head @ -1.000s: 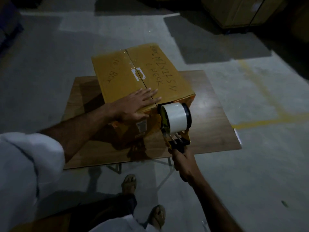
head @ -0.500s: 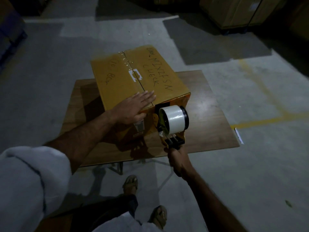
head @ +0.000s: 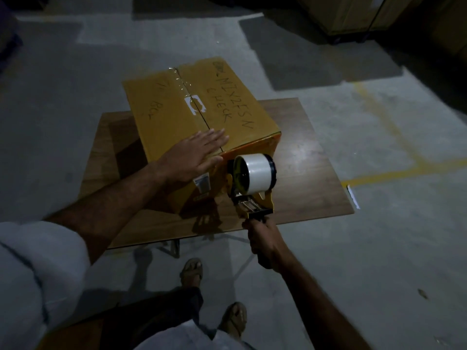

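A brown cardboard box (head: 222, 107) with handwritten marks lies on a low wooden table (head: 310, 170). Its top flaps meet in a centre seam. My left hand (head: 194, 155) presses flat on the near end of the box top, fingers straight. My right hand (head: 262, 241) grips the handle of a yellow tape dispenser (head: 252, 188) loaded with a roll of clear tape (head: 259, 174). The dispenser's head sits against the box's near side face, just below the top edge.
The table stands on a grey concrete floor with yellow painted lines (head: 394, 173). Large cartons (head: 353, 13) stand at the back right in the dark. My sandalled feet (head: 192, 271) are close to the table's near edge.
The dispenser has stayed on the box's near face, shifting slightly lower relative to the top edge. My left hand keeps pressing the box top. The view moved closer.
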